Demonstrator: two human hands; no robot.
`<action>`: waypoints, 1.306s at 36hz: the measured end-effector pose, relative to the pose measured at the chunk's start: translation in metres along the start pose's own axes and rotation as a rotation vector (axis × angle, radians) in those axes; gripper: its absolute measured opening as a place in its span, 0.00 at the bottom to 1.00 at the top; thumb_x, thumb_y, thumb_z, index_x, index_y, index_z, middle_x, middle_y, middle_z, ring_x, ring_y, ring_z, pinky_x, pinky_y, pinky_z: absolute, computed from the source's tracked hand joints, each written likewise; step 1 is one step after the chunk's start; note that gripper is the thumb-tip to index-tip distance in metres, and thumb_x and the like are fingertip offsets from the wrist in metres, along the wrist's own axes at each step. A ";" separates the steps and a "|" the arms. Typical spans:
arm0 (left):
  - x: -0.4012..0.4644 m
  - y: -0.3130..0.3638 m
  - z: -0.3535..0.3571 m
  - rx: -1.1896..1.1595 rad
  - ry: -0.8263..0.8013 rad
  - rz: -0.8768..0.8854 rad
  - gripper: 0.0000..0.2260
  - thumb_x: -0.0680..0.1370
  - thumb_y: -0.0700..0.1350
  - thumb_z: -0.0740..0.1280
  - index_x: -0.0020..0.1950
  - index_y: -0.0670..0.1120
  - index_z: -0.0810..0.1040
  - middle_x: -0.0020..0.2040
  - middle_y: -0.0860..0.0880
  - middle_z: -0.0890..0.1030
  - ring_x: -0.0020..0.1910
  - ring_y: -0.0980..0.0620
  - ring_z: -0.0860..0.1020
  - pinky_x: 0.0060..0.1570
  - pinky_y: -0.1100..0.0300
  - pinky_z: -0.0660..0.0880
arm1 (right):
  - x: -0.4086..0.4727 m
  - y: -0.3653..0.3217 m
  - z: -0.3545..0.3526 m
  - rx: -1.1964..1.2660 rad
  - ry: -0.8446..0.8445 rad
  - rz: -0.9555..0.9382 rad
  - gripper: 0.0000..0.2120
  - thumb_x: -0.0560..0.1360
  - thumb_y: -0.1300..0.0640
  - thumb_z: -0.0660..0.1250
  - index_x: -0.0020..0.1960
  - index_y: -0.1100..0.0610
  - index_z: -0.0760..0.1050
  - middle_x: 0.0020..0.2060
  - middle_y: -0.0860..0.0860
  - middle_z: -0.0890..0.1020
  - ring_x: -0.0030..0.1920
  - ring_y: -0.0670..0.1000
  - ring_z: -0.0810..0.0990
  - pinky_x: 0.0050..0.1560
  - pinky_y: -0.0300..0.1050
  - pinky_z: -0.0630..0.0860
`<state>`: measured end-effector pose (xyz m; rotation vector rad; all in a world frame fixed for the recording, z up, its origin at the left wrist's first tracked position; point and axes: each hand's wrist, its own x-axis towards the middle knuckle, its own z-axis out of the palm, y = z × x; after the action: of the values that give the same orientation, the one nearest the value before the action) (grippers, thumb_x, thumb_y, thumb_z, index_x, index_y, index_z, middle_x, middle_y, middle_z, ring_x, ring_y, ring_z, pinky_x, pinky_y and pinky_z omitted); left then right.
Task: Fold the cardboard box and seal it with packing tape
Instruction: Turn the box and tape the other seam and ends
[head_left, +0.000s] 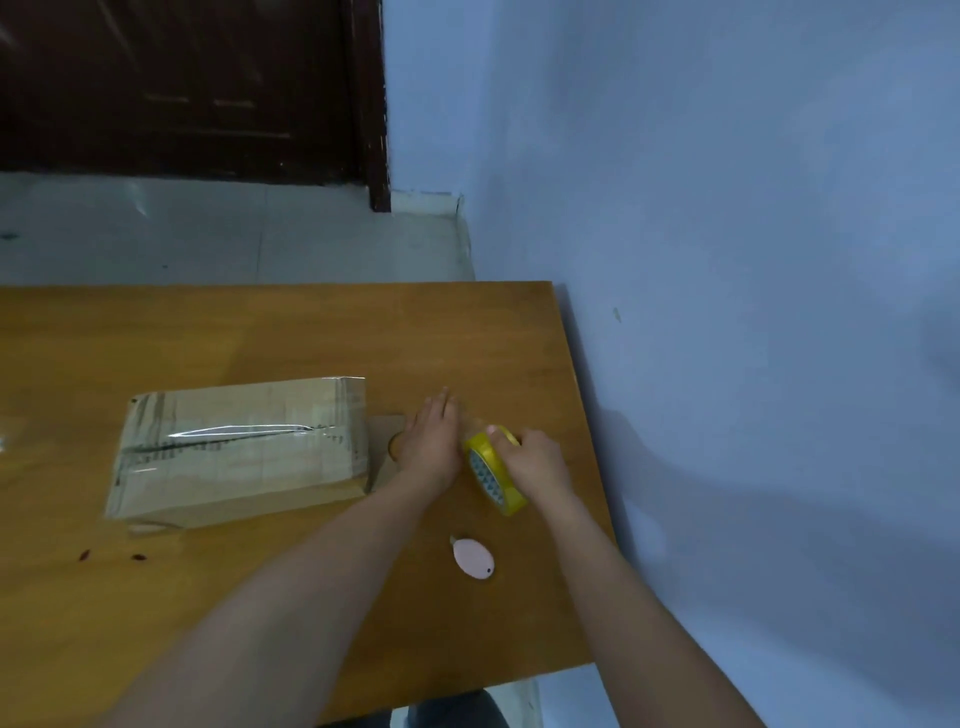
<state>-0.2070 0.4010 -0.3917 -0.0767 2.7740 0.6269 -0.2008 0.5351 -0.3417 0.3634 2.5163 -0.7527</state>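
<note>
Cardboard box (244, 447) lying closed on the counter (260, 332), clear tape shining along its top seam. Just right of box, left hand (431, 447) pressing flat, fingers straight, on a loose flap. Right hand (535, 460) gripping yellow tape roll (491, 470) beside it. Pink cutter (472, 558) lying nearer the person.

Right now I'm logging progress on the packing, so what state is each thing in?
cardboard box: closed, top seam taped, end flap open flat
tape roll: upright, gripped
right hand: grips roll
left hand: flat on table
pink cutter: lying untouched
</note>
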 end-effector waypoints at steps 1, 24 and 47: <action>-0.001 0.005 -0.007 -0.060 0.011 -0.023 0.25 0.77 0.35 0.57 0.74 0.42 0.58 0.75 0.43 0.59 0.73 0.44 0.60 0.69 0.50 0.62 | -0.002 0.000 -0.001 -0.011 0.004 0.001 0.26 0.77 0.39 0.57 0.51 0.62 0.76 0.51 0.60 0.80 0.53 0.61 0.78 0.40 0.45 0.66; -0.061 -0.124 -0.155 0.068 0.264 0.203 0.14 0.79 0.42 0.58 0.62 0.39 0.73 0.67 0.41 0.72 0.65 0.43 0.70 0.62 0.53 0.65 | -0.060 -0.117 0.027 -0.342 0.166 -0.425 0.20 0.80 0.52 0.57 0.68 0.61 0.67 0.66 0.56 0.70 0.67 0.57 0.67 0.63 0.52 0.70; -0.078 -0.157 -0.127 0.199 0.162 0.152 0.28 0.82 0.58 0.46 0.78 0.47 0.49 0.79 0.50 0.50 0.77 0.52 0.46 0.74 0.53 0.40 | -0.081 -0.115 0.069 -0.345 0.326 -0.653 0.27 0.72 0.46 0.65 0.67 0.57 0.68 0.63 0.53 0.69 0.64 0.53 0.68 0.60 0.48 0.70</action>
<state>-0.1487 0.2033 -0.3240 0.1330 3.0046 0.3909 -0.1496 0.3936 -0.2987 -0.5207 3.0362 -0.4828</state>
